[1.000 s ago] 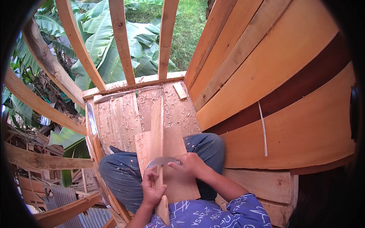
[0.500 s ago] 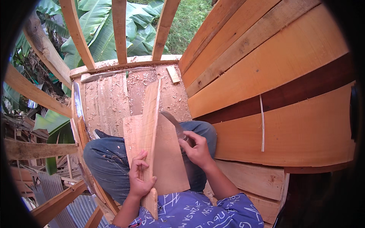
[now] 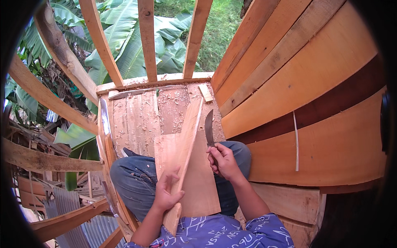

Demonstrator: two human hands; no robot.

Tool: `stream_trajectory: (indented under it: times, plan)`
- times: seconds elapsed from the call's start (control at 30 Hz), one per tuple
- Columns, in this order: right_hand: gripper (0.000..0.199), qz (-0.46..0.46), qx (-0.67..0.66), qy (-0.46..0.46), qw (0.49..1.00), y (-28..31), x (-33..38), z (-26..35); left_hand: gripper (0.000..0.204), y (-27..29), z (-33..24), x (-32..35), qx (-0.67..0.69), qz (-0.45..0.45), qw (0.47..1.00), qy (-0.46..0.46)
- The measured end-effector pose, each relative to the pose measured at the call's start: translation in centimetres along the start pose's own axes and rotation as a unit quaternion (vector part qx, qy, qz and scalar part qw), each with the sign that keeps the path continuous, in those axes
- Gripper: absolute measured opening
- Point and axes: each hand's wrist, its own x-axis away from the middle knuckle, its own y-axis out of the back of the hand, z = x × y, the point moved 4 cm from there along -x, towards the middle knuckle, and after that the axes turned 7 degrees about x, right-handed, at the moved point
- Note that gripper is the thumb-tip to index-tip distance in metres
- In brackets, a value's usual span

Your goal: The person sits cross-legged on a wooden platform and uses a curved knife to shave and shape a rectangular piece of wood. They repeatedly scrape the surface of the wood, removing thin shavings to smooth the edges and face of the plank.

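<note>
My left hand (image 3: 167, 192) grips a long, narrow wooden slat (image 3: 189, 140) near its lower end, fingers on one face and thumb on the edge. The slat stands tilted, its far end pointing away from me. My right hand (image 3: 224, 160) is closed around the handle of a knife with a curved blade (image 3: 209, 129). The blade points up and away from me, to the right of the slat and apart from it. Across my thighs lies a wide, flat wooden board (image 3: 201, 182), partly hidden by the slat and my left hand.
Wood shavings litter the plank floor (image 3: 138, 113), where a small wood offcut (image 3: 205, 92) lies at the far side. Varnished plank walling (image 3: 322, 142) rises on my right, with a thin pale strip (image 3: 296, 142) against it. Upright wooden slats (image 3: 147, 41) stand ahead, with banana leaves beyond.
The knife has come away from the slat's edge, and its blade has turned upward beside the slat. The whole view has shifted, so everything sits farther right and slightly lower.
</note>
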Motion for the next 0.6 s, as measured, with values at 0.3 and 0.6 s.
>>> stream_trajectory:
  times: [0.3,0.6]
  plan:
    - [0.011,-0.014,-0.122,-0.010,0.992,0.5,0.7,-0.9,0.058,3.3,-0.1,-6.6,0.075,0.100,0.991,0.052]
    - [0.029,-0.013,-0.064,-0.002,0.998,1.9,1.6,-1.1,0.069,5.5,-1.5,-4.2,0.105,0.113,0.976,0.153]
